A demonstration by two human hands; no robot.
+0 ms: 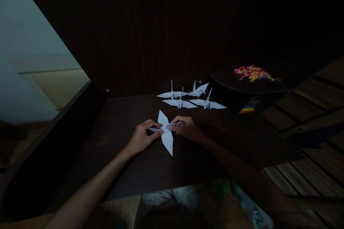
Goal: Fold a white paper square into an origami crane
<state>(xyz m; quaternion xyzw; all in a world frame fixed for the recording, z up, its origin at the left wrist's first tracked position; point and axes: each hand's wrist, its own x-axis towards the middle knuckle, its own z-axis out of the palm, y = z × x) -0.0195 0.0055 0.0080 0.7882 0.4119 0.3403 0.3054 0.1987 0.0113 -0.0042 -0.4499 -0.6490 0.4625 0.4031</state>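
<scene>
Between my two hands is a white paper crane (167,143), its wings spread so that one points away from me and the other toward me. My left hand (145,134) pinches its left side, where a narrow paper point sticks out between thumb and fingers. On the opposite side, my right hand (186,128) has its fingers closed on the other narrow point. Just beyond, several finished white paper cranes (180,103) stand on the dark wooden desk (129,114), wings out and necks up.
A pile of small colourful pieces (252,73) lies on a raised dark shelf (225,79) at the right. A dark panel (161,35) rises behind the desk, and a side board (53,139) borders it on the left. Wooden slats (309,179) show at lower right.
</scene>
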